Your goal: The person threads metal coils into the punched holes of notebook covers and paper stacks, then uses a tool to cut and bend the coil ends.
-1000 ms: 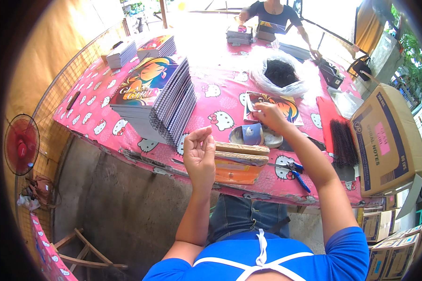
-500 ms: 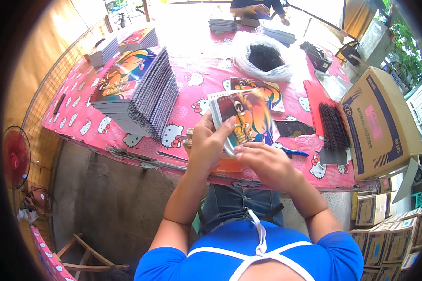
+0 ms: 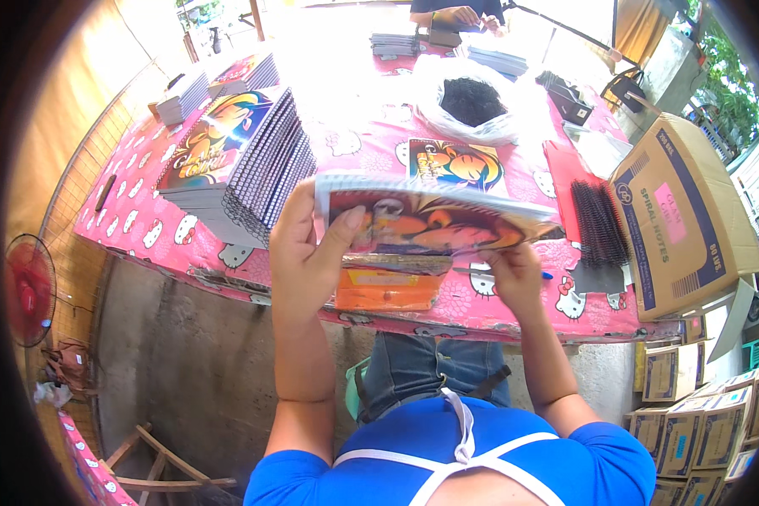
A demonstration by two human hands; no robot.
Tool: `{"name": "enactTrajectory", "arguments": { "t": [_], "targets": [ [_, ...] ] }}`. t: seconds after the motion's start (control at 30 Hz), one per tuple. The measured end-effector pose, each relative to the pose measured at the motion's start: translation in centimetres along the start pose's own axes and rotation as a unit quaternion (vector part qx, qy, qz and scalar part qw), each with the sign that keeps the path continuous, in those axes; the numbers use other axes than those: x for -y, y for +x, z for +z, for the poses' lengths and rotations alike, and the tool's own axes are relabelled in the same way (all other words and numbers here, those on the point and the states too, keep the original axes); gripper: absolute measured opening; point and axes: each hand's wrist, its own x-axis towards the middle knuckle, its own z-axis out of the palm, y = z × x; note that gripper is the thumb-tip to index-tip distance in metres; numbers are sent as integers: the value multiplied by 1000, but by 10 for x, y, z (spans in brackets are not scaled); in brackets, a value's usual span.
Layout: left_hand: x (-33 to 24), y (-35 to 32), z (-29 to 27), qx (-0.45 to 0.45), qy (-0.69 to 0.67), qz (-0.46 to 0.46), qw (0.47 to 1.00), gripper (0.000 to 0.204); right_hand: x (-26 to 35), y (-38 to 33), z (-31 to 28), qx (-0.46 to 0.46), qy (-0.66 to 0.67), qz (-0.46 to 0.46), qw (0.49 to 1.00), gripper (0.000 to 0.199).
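Observation:
Both my hands hold a notebook (image 3: pixel 434 223) with a colourful printed cover, tilted and a little blurred, above the table's front part. My left hand (image 3: pixel 305 244) grips its left end, thumb lying on the cover. Its lower right edge is pinched by my right hand (image 3: pixel 516 271). Just below the notebook, an orange block-like thing (image 3: pixel 388 291) rests at the table edge. Behind it lies another notebook (image 3: pixel 455 164) with a similar cover. To the left stands a tall stack of spiral-bound notebooks (image 3: pixel 228 169).
The pink patterned cloth (image 3: pixel 346 139) covers the table. A plastic bag of black coils (image 3: pixel 472 101) sits at the back. Black spiral coils (image 3: pixel 597 223) lie on red material beside a cardboard box (image 3: pixel 679 219). Across the table, a person's hands (image 3: pixel 460 17) show. A red fan (image 3: pixel 32 291) stands left.
The notebook has turned from upright to lengthwise and come lower. My left hand has moved left with it; my right hand has shifted right, to its lower right edge.

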Motion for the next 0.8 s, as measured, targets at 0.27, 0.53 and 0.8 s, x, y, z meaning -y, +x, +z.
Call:
{"name": "enactTrajectory", "arguments": {
  "t": [0.27, 0.53, 0.8],
  "targets": [
    [64, -49, -14, -253, 13, -61, 965, 71, -25, -32, 13, 116, -126, -18, 985, 74],
    [66, -44, -13, -191, -108, -118, 968, 57, -11, 14, -45, 144, -271, -74, 949, 62],
    [89, -29, 2, -209, -144, -137, 958, 11, -120, 125, -254, -89, -648, 230, 721, 49]
  ]
}}
